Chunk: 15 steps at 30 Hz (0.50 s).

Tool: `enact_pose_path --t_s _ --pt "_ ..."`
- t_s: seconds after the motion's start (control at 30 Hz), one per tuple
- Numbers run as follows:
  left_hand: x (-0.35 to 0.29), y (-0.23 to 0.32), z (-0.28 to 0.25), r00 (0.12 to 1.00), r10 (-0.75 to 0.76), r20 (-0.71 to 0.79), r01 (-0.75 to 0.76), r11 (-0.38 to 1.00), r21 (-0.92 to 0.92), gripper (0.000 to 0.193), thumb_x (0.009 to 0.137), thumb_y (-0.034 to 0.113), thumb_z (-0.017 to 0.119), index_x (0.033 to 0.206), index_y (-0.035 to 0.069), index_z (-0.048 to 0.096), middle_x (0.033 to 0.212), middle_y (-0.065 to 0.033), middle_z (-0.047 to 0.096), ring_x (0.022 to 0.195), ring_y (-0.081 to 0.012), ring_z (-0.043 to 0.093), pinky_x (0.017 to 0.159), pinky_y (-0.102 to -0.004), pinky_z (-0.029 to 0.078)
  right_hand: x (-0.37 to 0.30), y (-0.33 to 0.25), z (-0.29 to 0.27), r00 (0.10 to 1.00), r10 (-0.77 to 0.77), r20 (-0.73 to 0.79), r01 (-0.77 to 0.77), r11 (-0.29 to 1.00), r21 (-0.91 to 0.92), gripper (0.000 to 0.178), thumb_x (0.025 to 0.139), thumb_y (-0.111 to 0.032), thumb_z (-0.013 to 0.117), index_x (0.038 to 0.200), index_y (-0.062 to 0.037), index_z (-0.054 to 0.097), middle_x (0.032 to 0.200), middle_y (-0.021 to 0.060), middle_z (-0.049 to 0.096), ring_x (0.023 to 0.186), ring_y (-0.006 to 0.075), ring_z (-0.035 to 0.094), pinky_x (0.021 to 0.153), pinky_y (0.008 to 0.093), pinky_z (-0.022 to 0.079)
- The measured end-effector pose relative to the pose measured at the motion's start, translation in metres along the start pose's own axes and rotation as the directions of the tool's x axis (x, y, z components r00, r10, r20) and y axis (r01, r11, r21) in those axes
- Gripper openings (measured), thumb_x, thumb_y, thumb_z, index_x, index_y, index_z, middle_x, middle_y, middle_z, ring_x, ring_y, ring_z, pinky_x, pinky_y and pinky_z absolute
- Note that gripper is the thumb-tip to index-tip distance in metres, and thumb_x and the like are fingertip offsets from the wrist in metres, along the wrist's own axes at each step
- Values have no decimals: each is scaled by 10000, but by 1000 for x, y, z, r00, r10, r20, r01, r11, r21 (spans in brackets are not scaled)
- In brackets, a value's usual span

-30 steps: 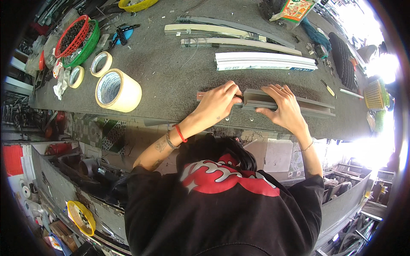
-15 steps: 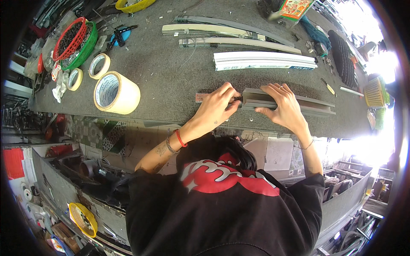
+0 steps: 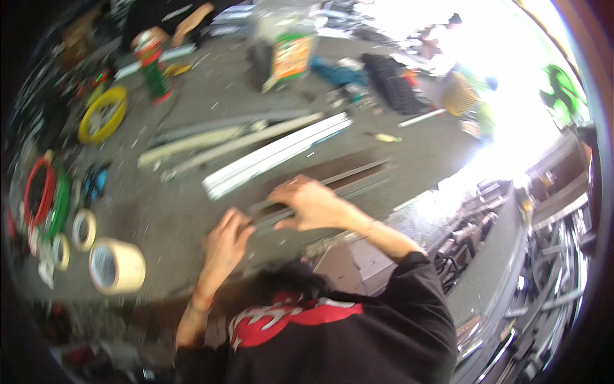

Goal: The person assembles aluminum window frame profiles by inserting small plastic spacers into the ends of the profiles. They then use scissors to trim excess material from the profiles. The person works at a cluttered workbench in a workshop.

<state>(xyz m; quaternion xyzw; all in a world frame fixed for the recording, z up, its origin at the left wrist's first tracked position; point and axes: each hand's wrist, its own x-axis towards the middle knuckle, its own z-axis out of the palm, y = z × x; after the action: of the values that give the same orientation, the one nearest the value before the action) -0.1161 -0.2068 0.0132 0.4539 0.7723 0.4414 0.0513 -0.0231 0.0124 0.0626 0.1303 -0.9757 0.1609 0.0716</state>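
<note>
A long grey metal channel [image 3: 366,181] lies on the grey-covered bench, its open side up, slanting away to the right. My right hand [image 3: 312,203] is closed over the channel near its close end, thumb on the near side and fingers across the far side. At that end, my left hand [image 3: 224,243] has its fingers bent together beside the channel's tip; blur hides whatever they hold. Just beyond the channel lies a bundle of white profiles [image 3: 275,157], with cream and grey strips [image 3: 236,144] behind it.
Masking tape rolls [image 3: 125,267] stand at the left, near red and green baskets [image 3: 57,198]. Farther back are a yellow basket [image 3: 102,115] and a red-and-green can [image 3: 154,77] by another person's hand [image 3: 146,40]. A knife [image 3: 385,137] lies at the right.
My view has swung to the right and tilted up, bringing the other person and the can into sight. My right hand stays on the channel; my left stays by its end.
</note>
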Motion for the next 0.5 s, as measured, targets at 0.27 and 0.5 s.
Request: enact_pose_path --t_s 0.27,0.5 --pt "6 -37 -39 970 -237 -62 163 813 -559 449 968 456 448 1066 50 614 1112 -96 625 1080 -232 581 957 -351 409 1 0 3 1000 -30 3 30 999 -13 650 710 -447 741 1149 1 574 1064 136 648 1030 289 606 900 390 440" --pt "2 -60 -30 875 -450 176 354 348 -868 857 913 714 112 1320 60 489 1354 -118 524 1280 -261 469 1115 -462 271 2 -3 7 997 -48 -66 49 999 11 522 696 -381 761 1054 -36 600 927 145 640 911 339 622 849 423 460"
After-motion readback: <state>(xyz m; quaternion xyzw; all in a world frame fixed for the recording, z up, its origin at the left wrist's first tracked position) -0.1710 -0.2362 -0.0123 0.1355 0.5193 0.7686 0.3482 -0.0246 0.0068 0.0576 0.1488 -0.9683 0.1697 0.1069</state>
